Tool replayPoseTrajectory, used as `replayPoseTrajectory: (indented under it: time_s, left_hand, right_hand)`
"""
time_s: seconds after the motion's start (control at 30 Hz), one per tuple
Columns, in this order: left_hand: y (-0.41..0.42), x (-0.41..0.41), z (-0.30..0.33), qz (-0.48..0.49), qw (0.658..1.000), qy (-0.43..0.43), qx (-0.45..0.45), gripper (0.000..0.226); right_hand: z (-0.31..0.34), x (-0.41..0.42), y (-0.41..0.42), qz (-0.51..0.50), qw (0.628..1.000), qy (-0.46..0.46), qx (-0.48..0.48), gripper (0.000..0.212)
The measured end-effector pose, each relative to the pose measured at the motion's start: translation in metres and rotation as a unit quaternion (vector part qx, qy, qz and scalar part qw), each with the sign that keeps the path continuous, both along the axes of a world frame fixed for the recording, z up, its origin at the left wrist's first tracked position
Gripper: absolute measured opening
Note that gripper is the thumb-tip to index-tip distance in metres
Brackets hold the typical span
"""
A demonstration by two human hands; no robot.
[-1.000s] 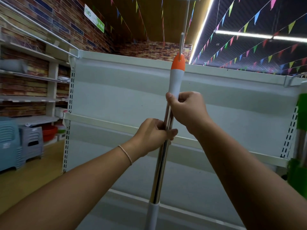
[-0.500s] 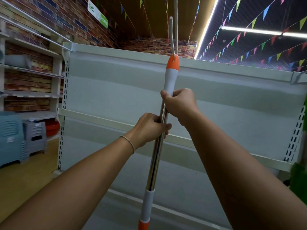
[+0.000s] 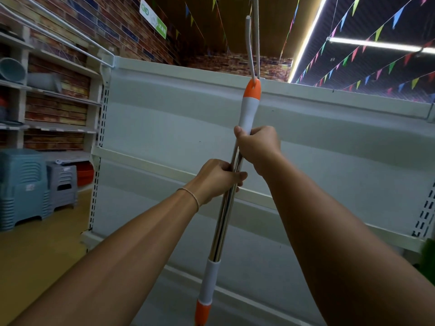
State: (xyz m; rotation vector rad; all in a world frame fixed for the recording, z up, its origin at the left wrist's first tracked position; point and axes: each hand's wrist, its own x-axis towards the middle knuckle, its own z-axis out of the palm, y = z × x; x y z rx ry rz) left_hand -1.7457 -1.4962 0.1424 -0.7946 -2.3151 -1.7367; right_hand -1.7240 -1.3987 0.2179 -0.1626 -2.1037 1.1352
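Observation:
A long pole with a shiny metal shaft [image 3: 223,222] stands nearly upright in front of me, leaning slightly right at the top. Its top is a white grip with an orange cap [image 3: 253,89]; a white cord loop [image 3: 253,43] rises from the cap out of view. Lower down sits a white and orange collar [image 3: 207,292]. My right hand [image 3: 257,147] grips the pole at the base of the white grip. My left hand [image 3: 217,178] grips the metal shaft just below it. The pole's lower end is out of frame.
A white metal store shelf unit [image 3: 164,128] with bare shelves stands right behind the pole. Stacked blue and grey plastic stools [image 3: 35,184] sit on the yellow floor at left, under wall shelves with buckets. Something green [image 3: 429,257] shows at the right edge.
The view has tilted and the pole sits higher in my hands' frame: the lower white and orange collar has come into view. Both hands keep the same grips.

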Motion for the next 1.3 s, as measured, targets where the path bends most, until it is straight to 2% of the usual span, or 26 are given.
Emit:
replayPoseTrajectory:
  time_s: [0.13, 0.27, 0.37, 0.43, 0.53, 0.6, 0.73, 0.9, 1.07, 1.2, 1.3]
  left_hand:
    - [-0.005, -0.001, 0.001, -0.028, 1.0, -0.004, -0.003, 0.022]
    - [-0.01, 0.002, 0.003, -0.038, 0.999, 0.01, -0.026, 0.023]
    - [-0.016, 0.008, 0.007, -0.005, 0.992, 0.065, -0.108, 0.025]
    - [-0.02, 0.016, 0.008, 0.022, 0.976, 0.115, -0.185, 0.018]
    - [-0.023, 0.035, -0.001, 0.118, 0.924, 0.217, -0.292, 0.009]
    - [-0.018, 0.053, -0.008, 0.149, 0.9, 0.274, -0.305, 0.01]
    - [0.004, 0.085, -0.018, 0.062, 0.913, 0.298, -0.273, 0.02]
    - [0.044, 0.128, -0.021, -0.023, 0.928, 0.278, -0.248, 0.032]
    - [0.101, 0.189, -0.005, -0.138, 0.942, 0.274, -0.133, 0.036]
    - [0.157, 0.261, 0.007, -0.2, 0.937, 0.285, -0.031, 0.028]
    - [0.203, 0.322, 0.011, -0.244, 0.927, 0.285, -0.004, 0.03]
  right_hand:
    - [-0.004, 0.005, -0.006, -0.02, 1.0, -0.006, -0.001, 0.033]
    - [-0.011, 0.02, -0.005, -0.023, 0.999, -0.03, -0.004, 0.023]
    - [-0.021, 0.042, 0.001, -0.04, 0.997, -0.063, 0.019, 0.023]
    - [-0.029, 0.061, 0.005, -0.052, 0.995, -0.07, 0.04, 0.027]
    - [-0.036, 0.093, 0.012, -0.085, 0.991, -0.067, 0.077, 0.025]
    - [-0.039, 0.115, 0.019, -0.115, 0.986, -0.068, 0.103, 0.026]
    - [-0.039, 0.167, 0.04, -0.187, 0.965, -0.082, 0.163, 0.032]
    - [-0.04, 0.239, 0.082, -0.256, 0.949, -0.072, 0.17, 0.032]
    - [-0.041, 0.324, 0.13, -0.325, 0.924, -0.055, 0.194, 0.03]
    - [-0.043, 0.401, 0.174, -0.37, 0.907, -0.053, 0.193, 0.024]
    - [-0.047, 0.468, 0.21, -0.391, 0.901, -0.06, 0.177, 0.024]
